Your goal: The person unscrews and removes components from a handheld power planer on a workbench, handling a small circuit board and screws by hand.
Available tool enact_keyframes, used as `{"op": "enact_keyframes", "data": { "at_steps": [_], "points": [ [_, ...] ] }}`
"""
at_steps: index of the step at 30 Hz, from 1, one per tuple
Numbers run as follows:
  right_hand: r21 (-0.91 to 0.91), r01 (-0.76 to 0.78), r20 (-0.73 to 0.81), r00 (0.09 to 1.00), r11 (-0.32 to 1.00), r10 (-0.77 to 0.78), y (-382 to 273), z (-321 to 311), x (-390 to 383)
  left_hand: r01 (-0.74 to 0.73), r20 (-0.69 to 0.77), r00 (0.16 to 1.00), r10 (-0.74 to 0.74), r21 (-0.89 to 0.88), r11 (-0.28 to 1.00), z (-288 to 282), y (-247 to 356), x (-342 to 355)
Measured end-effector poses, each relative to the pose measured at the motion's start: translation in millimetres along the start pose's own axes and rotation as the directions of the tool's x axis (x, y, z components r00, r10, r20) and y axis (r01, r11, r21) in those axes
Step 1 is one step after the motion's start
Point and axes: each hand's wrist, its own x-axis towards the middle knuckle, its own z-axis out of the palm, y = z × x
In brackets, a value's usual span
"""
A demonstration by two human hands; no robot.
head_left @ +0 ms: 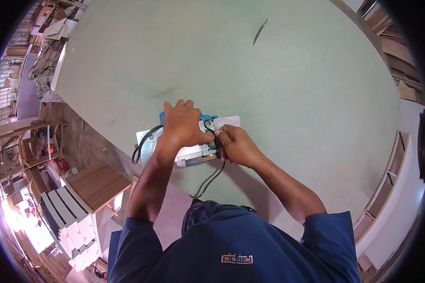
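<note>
A blue power tool (208, 116) with a flat silvery metal plate (147, 147) lies on the pale green table, near its front edge. My left hand (182, 123) grips the tool from above, its fingers over the blue far side and its thumb reaching toward a dark green part (208, 124) with round fittings. At the plate's right end, the fingers of my right hand (237, 145) are pinched together beside that part; what they hold is hidden. A black cord (138, 150) loops out at the left, and a dark cord (208, 181) trails below my right hand.
The pale green tabletop (288, 89) spreads out around the tool, with a thin dark strip (259, 32) lying at its far side. To the left stand a wood-topped cabinet (98, 186) and stacked white panels (75, 231). A white shelf frame (382, 193) stands at the right.
</note>
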Motion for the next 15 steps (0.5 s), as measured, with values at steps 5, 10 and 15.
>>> {"op": "enact_keyframes", "data": {
  "at_steps": [5,10,15],
  "points": [
    [0.144,-0.100,0.062,0.994,0.984,0.092,-2.4,3.2,-2.4,0.001,0.011,1.000,-0.001,-0.011,1.000,-1.4,1.2,1.9],
    [0.009,-0.039,0.048,0.998,0.999,0.039,0.9,-1.4,2.0,0.022,0.043,0.999,-0.022,-0.006,1.000,-3.1,1.9,2.9],
    [-0.201,0.160,-0.187,0.962,0.966,-0.198,28.2,17.7,7.9,0.013,-0.008,1.000,-0.013,0.000,1.000,1.0,2.0,2.2]
  ]
}}
